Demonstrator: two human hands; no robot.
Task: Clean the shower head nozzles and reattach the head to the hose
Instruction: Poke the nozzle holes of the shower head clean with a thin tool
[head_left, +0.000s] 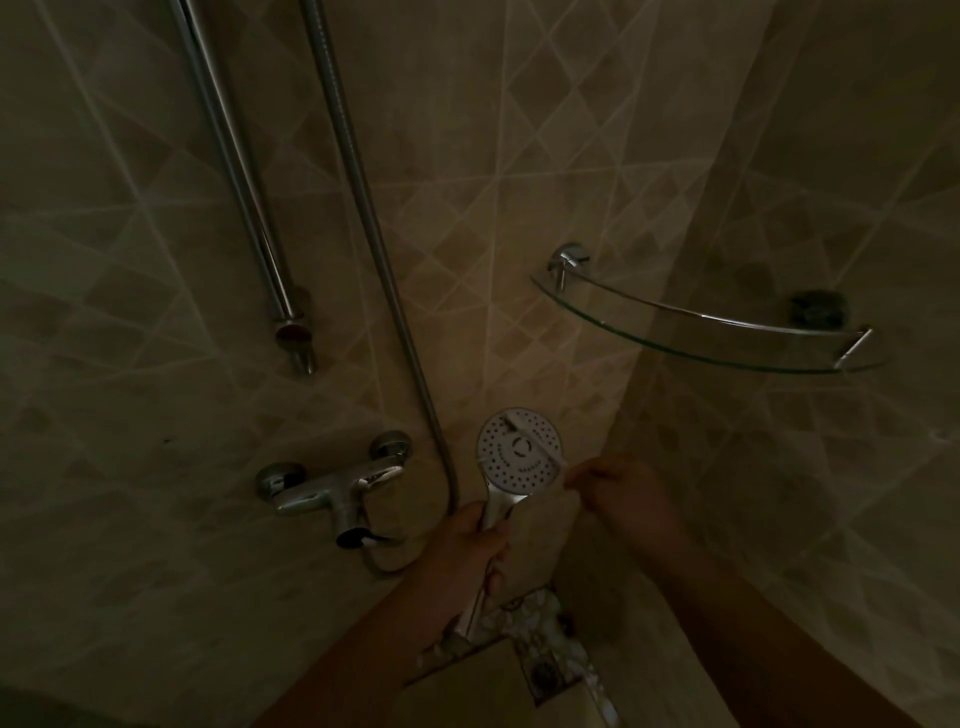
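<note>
A round white shower head (519, 451) with dotted nozzles faces me in the dim shower corner. My left hand (470, 551) grips its chrome handle from below. My right hand (618, 491) holds a thin white stick-like tool (535, 434) that lies across the nozzle face, the fingers pinching its lower right end. The metal hose (363, 208) hangs down the wall to the left, curves past the head and loops under the tap; its end is hidden behind my left hand.
A chrome mixer tap (332, 488) sticks out of the tiled wall at the left. The slide rail (239, 182) ends above it. A glass corner shelf (711, 332) is at the right. A floor drain (545, 673) lies below my hands.
</note>
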